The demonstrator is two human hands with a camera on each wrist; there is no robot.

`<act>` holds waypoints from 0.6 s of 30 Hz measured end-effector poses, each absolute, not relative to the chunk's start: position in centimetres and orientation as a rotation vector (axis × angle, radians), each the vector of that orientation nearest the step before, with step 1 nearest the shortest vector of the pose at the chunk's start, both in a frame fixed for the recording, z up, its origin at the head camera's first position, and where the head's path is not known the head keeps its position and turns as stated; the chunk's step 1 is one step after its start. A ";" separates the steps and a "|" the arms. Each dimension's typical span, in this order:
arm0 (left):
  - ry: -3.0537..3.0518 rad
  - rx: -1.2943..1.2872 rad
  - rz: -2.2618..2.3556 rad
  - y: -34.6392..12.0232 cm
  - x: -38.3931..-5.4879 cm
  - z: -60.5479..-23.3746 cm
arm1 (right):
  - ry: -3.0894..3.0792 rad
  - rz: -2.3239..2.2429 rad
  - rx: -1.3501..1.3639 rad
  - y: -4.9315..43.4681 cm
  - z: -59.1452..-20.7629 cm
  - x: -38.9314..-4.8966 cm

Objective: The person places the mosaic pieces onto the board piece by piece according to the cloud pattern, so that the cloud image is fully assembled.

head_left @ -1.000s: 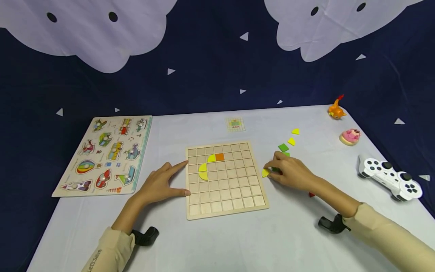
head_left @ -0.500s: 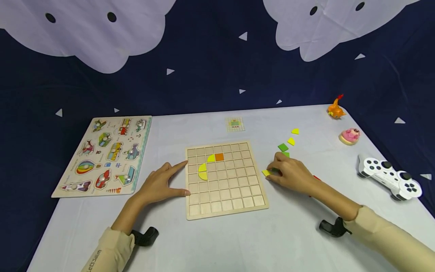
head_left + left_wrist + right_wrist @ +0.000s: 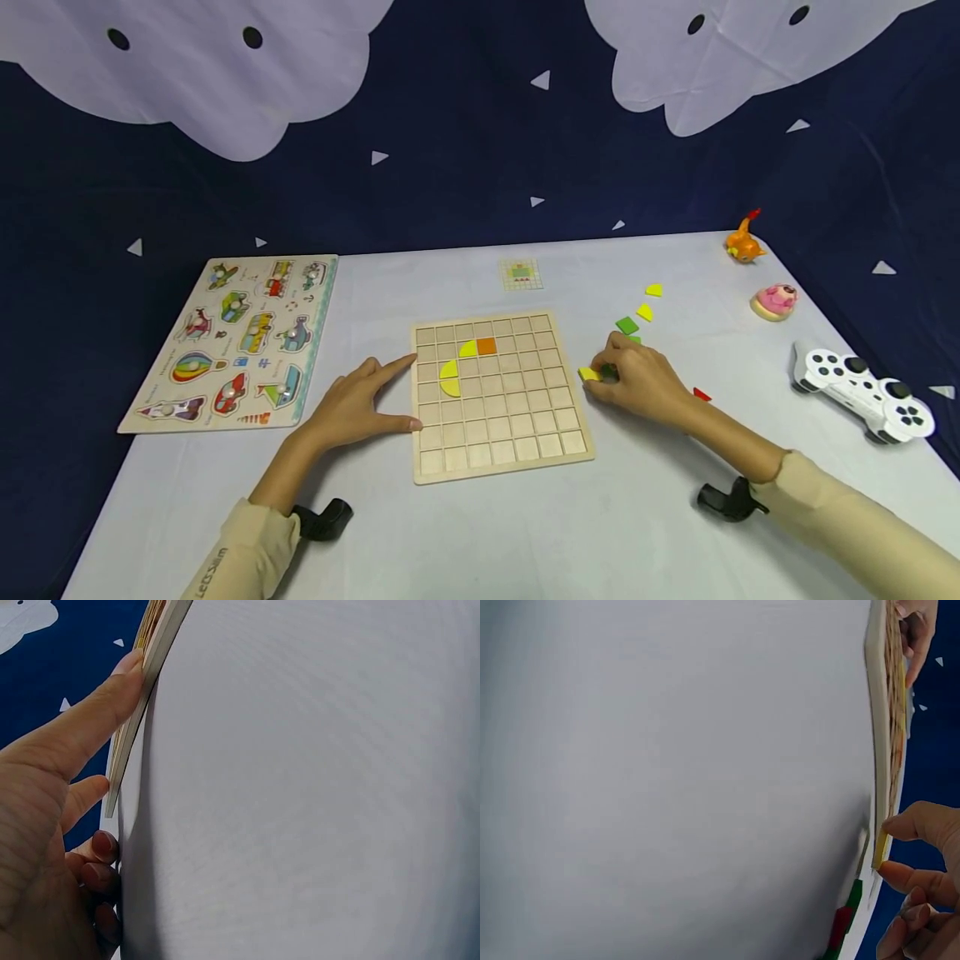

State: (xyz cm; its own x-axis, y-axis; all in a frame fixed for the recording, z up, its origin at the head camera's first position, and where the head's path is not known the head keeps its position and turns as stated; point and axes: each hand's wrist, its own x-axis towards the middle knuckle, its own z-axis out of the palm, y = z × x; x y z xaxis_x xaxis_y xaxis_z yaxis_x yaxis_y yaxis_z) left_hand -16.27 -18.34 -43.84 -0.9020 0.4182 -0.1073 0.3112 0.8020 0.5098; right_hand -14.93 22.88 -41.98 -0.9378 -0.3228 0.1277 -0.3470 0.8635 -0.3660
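A wooden grid board (image 3: 495,425) lies flat on the table. Yellow rounded tiles (image 3: 449,387) and an orange square tile (image 3: 486,346) sit in its cells. My left hand (image 3: 352,412) touches the board's left edge with spread thumb and forefinger, also visible in the left wrist view. Beside the right edge, my right hand (image 3: 637,375) pinches a yellow tile (image 3: 881,847) between thumb and fingertip. A dark green tile (image 3: 610,372) is partly hidden by that hand. Green tiles (image 3: 627,325), yellow tiles (image 3: 645,312) and a red piece (image 3: 701,394) lie around it.
A small pattern card (image 3: 521,274) lies behind the board. To the left is a picture puzzle board (image 3: 240,350). On the right are a white game controller (image 3: 862,392), a pink toy (image 3: 774,302) and an orange toy (image 3: 742,243).
The yellow tile has turned slightly in my right hand's fingers, and the hand has shifted very little. More of the red piece shows beside the right forearm. My left hand stays at the board.
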 end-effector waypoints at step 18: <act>2.774 0.573 0.734 -18.3 -16.3 -43.8 | -2.898 0.750 0.553 17.2 -41.0 -18.4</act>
